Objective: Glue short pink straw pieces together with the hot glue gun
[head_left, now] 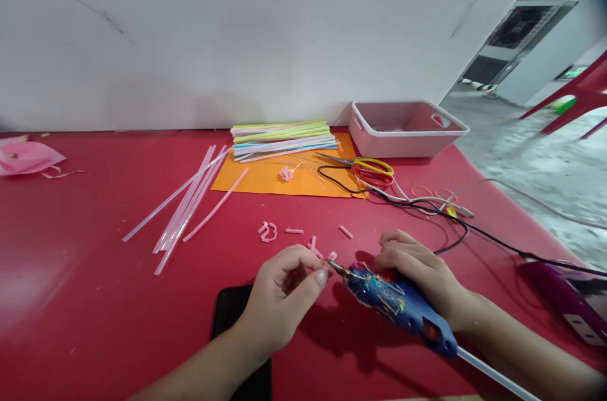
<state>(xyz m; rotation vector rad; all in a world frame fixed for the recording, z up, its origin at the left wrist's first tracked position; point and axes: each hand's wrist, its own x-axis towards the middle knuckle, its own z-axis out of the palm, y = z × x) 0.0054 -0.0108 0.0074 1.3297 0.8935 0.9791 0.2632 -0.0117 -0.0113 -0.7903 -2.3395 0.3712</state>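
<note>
Between the thumb and fingers of my left hand (pixel 287 296) is a small pink straw piece (pixel 332 257), pinched at its lower end. My right hand (pixel 422 268) grips a blue hot glue gun (pixel 398 303) with a glue stick (pixel 493 374) sticking out of its back. The metal nozzle touches or nearly touches the pink piece; I cannot tell which. Just beyond my left fingers lie more pink cut pieces (pixel 313 245), a curled pink piece (pixel 269 232) and short straight bits (pixel 346 232).
Pink straws (pixel 192 202) lie at left; a multicoloured straw bundle (pixel 284 140) and small pink flower (pixel 286 174) rest on an orange sheet (pixel 265 183). Scissors (pixel 370 168), cables (pixel 417 202) and a pink basket (pixel 403 145) stand rightward. A black phone (pixel 230 312) lies under my left arm; a purple power strip (pixel 562 300) sits far right.
</note>
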